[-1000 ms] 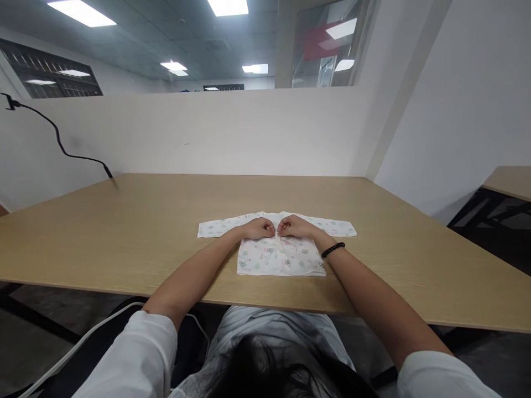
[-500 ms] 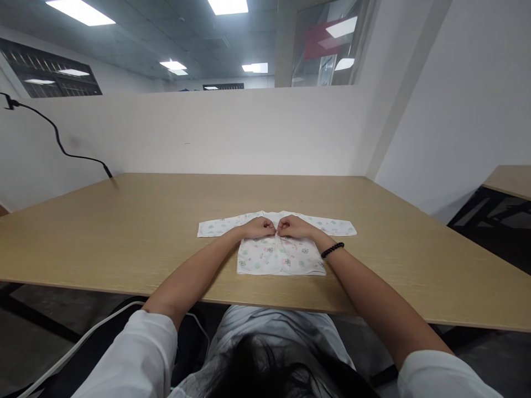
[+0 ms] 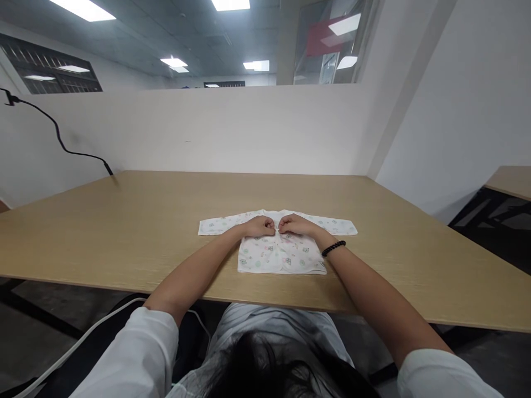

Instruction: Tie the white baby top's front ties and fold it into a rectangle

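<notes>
A small white long-sleeved baby shirt (image 3: 282, 257) with a pale print lies spread on the table, its sleeves stretched out to both sides. My left hand (image 3: 260, 226) rests on the upper chest, fingers curled and pinching the cloth at the front middle. Close beside it, my right hand (image 3: 293, 224) pinches the same front line from the other side, with a dark bead bracelet (image 3: 333, 248) on that wrist. The fingertips nearly meet. Any small fastener between them is too small to make out.
The wooden table (image 3: 145, 221) reaches back to a low white wall (image 3: 232, 132). A black flexible stand (image 3: 62, 143) rises at the far left edge. Another table (image 3: 510, 182) stands at the right. A white cable (image 3: 83, 342) hangs below the front edge at the left.
Both hands stay at the shirt's front middle, with only slight finger movement; the fingertips are a little farther apart. The whole view has shifted slightly.
</notes>
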{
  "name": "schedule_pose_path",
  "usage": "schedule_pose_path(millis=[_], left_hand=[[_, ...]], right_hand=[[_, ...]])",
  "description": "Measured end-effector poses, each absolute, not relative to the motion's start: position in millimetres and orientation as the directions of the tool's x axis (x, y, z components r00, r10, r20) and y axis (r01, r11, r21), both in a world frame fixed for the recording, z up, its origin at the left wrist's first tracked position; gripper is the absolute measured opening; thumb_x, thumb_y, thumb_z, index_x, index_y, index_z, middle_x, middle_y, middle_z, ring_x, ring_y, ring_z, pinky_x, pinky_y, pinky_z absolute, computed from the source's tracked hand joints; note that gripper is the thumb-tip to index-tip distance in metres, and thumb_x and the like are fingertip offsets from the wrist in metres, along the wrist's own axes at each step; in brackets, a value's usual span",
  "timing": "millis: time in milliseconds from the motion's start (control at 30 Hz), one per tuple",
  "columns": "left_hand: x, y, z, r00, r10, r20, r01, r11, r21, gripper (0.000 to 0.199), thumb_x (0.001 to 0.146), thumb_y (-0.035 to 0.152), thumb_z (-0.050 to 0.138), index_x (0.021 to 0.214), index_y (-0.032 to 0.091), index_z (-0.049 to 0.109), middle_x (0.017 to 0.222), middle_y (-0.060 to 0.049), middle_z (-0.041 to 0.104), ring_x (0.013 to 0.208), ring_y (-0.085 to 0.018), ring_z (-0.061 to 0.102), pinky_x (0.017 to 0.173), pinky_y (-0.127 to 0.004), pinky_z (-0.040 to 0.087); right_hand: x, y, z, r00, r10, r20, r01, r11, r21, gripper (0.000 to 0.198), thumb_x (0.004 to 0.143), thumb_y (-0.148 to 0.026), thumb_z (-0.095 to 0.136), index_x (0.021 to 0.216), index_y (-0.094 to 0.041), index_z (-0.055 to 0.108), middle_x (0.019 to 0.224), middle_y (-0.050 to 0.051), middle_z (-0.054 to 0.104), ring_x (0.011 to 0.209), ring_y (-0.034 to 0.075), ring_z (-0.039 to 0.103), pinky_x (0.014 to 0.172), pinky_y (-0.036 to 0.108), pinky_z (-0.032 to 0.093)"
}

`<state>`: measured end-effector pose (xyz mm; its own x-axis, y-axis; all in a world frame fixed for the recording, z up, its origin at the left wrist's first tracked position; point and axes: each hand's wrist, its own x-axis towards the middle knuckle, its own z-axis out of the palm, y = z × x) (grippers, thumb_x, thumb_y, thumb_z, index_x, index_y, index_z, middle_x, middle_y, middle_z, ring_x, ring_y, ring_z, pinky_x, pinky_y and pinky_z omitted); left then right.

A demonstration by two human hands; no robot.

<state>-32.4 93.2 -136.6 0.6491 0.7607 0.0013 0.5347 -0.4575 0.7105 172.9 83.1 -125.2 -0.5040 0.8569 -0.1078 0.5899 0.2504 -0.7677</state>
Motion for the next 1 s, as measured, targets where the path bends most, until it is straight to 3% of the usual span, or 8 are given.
schedule_pose_path(millis=[300, 733, 900, 1000], left_hand=[[-33, 99, -143, 0.605, 0.795, 0.037, 0.544, -0.447, 0.710, 0.024, 0.065, 0.038, 0.068, 0.076, 0.017, 0.062, 0.071, 0.002, 0.059, 0.064, -0.013, 0.053, 0.056, -0.022, 0.037], [-34, 83, -125, 0.635, 0.772, -0.006, 0.540, -0.439, 0.718, 0.016, 0.065, 0.030, 0.061, 0.061, 0.019, 0.050, 0.058, 0.004, 0.045, 0.056, -0.011, 0.040, 0.052, -0.023, 0.030], [-34, 78, -118, 0.683, 0.725, -0.082, 0.535, -0.421, 0.733, 0.019, 0.063, 0.027, 0.058, 0.055, 0.019, 0.044, 0.052, 0.005, 0.038, 0.051, -0.010, 0.033, 0.050, -0.025, 0.025], [-35, 78, -118, 0.694, 0.713, -0.101, 0.528, -0.409, 0.744, 0.013, 0.061, 0.025, 0.057, 0.055, 0.018, 0.048, 0.051, 0.004, 0.040, 0.051, -0.010, 0.033, 0.049, -0.025, 0.025]], right_hand=[[177, 88, -129, -0.557, 0.825, -0.100, 0.570, 0.292, -0.767, 0.020, 0.063, -0.023, 0.059, 0.081, -0.017, 0.065, 0.060, -0.004, 0.057, 0.050, 0.010, 0.043, 0.047, 0.022, 0.031], [172, 73, -120, -0.494, 0.866, -0.074, 0.642, 0.306, -0.703, 0.013, 0.067, -0.029, 0.064, 0.070, -0.017, 0.059, 0.060, -0.002, 0.056, 0.052, 0.010, 0.045, 0.047, 0.023, 0.031], [165, 56, -111, -0.541, 0.830, -0.136, 0.722, 0.375, -0.581, 0.045, 0.071, -0.050, 0.068, 0.054, -0.021, 0.037, 0.048, -0.006, 0.031, 0.046, 0.008, 0.027, 0.045, 0.026, 0.018], [156, 46, -109, -0.548, 0.813, -0.196, 0.775, 0.404, -0.486, 0.057, 0.068, -0.061, 0.069, 0.052, -0.021, 0.031, 0.047, -0.006, 0.027, 0.044, 0.008, 0.021, 0.045, 0.028, 0.014]])
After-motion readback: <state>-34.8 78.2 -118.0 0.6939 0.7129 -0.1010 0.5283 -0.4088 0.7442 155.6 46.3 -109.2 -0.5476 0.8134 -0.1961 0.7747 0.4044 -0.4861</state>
